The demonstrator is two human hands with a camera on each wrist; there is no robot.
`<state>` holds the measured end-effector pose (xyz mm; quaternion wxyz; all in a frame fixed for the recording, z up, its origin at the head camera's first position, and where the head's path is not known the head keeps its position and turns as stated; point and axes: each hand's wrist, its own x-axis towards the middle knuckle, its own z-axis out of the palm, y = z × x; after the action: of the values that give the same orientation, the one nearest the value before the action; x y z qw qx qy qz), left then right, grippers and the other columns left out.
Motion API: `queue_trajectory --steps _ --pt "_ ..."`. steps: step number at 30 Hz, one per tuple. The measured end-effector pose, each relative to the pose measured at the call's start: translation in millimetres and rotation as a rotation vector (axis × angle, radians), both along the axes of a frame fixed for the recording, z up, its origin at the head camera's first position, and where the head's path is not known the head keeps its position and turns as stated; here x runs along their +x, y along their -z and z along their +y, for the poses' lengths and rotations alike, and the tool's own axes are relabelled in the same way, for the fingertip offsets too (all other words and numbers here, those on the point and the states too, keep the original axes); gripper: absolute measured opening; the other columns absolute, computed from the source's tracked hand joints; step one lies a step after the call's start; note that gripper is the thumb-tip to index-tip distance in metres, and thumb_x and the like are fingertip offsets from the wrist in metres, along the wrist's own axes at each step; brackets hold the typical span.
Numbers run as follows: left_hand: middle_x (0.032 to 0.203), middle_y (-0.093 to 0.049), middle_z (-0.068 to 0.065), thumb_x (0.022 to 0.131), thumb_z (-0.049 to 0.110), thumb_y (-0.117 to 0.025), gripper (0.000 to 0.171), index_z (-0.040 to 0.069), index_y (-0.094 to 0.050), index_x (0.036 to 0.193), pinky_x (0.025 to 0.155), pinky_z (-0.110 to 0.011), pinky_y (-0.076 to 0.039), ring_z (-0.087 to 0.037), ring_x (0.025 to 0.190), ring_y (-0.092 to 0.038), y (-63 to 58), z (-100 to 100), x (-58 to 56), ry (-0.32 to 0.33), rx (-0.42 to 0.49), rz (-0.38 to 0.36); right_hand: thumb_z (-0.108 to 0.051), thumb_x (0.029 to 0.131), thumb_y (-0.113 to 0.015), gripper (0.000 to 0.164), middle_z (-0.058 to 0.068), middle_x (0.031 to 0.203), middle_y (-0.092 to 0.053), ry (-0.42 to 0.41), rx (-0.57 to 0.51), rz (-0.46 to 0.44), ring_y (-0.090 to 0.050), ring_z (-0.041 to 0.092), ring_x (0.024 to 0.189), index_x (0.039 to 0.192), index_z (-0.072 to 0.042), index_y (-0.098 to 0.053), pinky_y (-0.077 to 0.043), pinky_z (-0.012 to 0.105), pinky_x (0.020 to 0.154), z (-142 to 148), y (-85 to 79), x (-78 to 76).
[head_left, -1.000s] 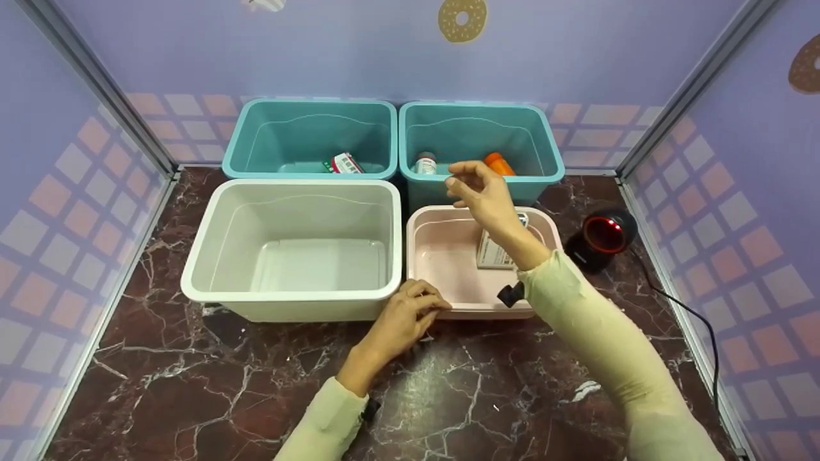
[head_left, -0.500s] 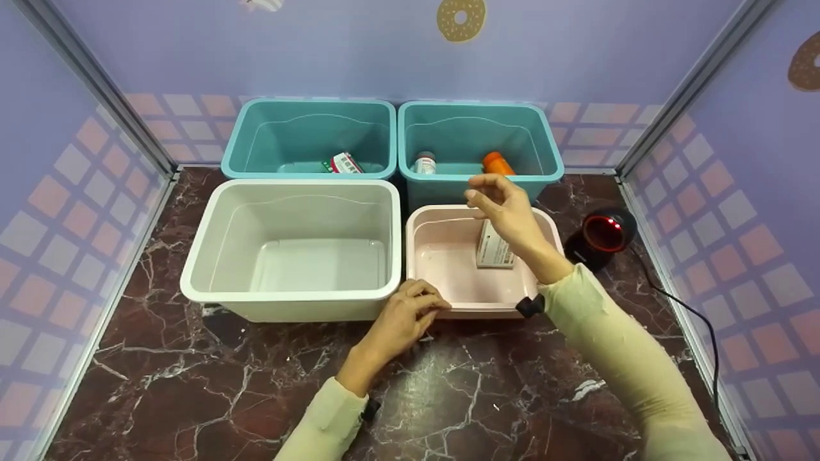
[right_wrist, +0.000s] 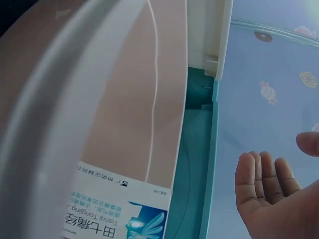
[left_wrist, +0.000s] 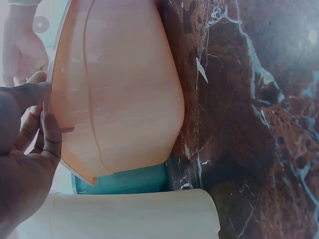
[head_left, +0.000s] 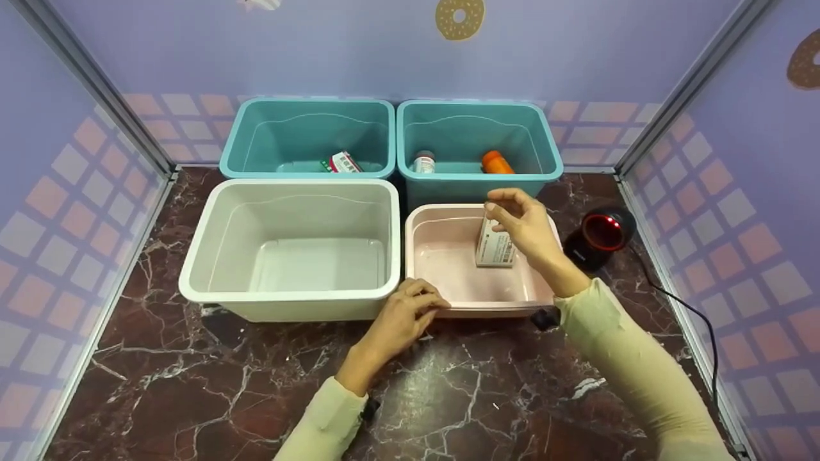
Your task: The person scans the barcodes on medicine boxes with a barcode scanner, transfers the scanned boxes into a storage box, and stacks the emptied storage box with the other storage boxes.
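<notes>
My left hand (head_left: 405,315) grips the front left rim of the pink bin (head_left: 487,306), thumb on one side and fingers on the other in the left wrist view. Inside that bin a white medicine box (head_left: 495,248) stands against the back right part. Blue leaf-like artwork and printed characters show on the medicine box (right_wrist: 117,211) in the right wrist view. Above the box my right hand (head_left: 530,229) hovers with loosely bent fingers and nothing between them. In the head view it covers the box's upper right part.
A large white bin (head_left: 291,296) stands left of the pink one. Behind are two teal bins, the left one (head_left: 307,174) with a small medicine box (head_left: 344,162), the right one (head_left: 480,176) with a white bottle (head_left: 424,162) and an orange bottle (head_left: 496,163). A black scanner (head_left: 599,237) stands right.
My right hand has moved right and toward me, from near the right teal bin's front rim to over the medicine box. The left hand has stayed on the pink bin's rim.
</notes>
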<state>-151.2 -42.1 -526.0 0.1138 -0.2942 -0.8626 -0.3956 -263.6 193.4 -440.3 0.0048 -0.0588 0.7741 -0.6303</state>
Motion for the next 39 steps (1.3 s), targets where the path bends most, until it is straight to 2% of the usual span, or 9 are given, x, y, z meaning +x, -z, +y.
queue_trajectory --steps 9,20,24,27,35,39 --pt "0.100 -0.066 0.001 0.087 0.003 -0.072 0.018 0.016 -0.078 0.099 0.093 -0.032 -0.052 -0.021 0.102 -0.059 -0.9 0 0.1 0.002 0.000 0.010 -0.014 0.096 -0.065 0.036 0.017 0.117 -0.065 0.027 0.070 -0.031 -0.065 0.009 0.095 0.126 0.005 -0.058 -0.060 0.028 0.078 15 15.0 5.8" --pt "0.101 -0.066 0.001 0.088 0.004 -0.072 0.017 0.016 -0.078 0.099 0.094 -0.032 -0.051 -0.020 0.103 -0.058 -1.4 0 0.1 0.002 -0.007 0.002 -0.012 0.096 -0.064 0.040 0.022 0.123 -0.059 0.079 0.056 -0.086 -0.061 0.005 0.095 0.129 0.008 -0.054 -0.056 0.018 0.075 30 30.7 10.9" --pt "0.101 -0.066 0.001 0.088 0.004 -0.071 0.017 0.016 -0.077 0.099 0.093 -0.032 -0.051 -0.020 0.102 -0.057 -1.0 0 -0.3 0.007 -0.005 0.012 -0.012 0.097 -0.062 0.041 0.022 0.127 -0.057 0.100 0.074 -0.115 -0.058 0.005 0.097 0.132 0.006 -0.052 -0.057 0.021 0.080 34 35.8 11.7" --pt "0.101 -0.066 0.001 0.088 0.004 -0.071 0.018 0.015 -0.078 0.100 0.093 -0.032 -0.051 -0.020 0.102 -0.057 -1.8 0 0.0 0.006 -0.007 0.008 -0.013 0.097 -0.061 0.043 0.020 0.128 -0.055 0.114 0.083 -0.135 -0.056 0.006 0.099 0.136 0.004 -0.050 -0.057 0.023 0.082 37 39.6 11.7" --pt "0.100 -0.066 0.001 0.087 0.003 -0.072 0.019 0.016 -0.078 0.099 0.092 -0.031 -0.051 -0.020 0.102 -0.058 -2.8 1 0.0 -0.005 -0.025 0.001 -0.011 0.098 -0.058 0.054 0.023 0.138 -0.044 0.140 0.051 -0.182 -0.053 0.013 0.106 0.146 0.002 -0.037 -0.055 0.018 0.078 43 45.5 12.0" --pt "0.101 -0.066 0.001 0.087 0.004 -0.072 0.018 0.016 -0.078 0.099 0.092 -0.031 -0.051 -0.020 0.102 -0.058 -2.2 0 0.2 -0.007 -0.022 -0.001 -0.010 0.098 -0.056 0.057 0.026 0.142 -0.042 0.140 0.046 -0.213 -0.051 0.020 0.115 0.149 0.002 -0.033 -0.055 0.015 0.075 44 47.9 12.6"
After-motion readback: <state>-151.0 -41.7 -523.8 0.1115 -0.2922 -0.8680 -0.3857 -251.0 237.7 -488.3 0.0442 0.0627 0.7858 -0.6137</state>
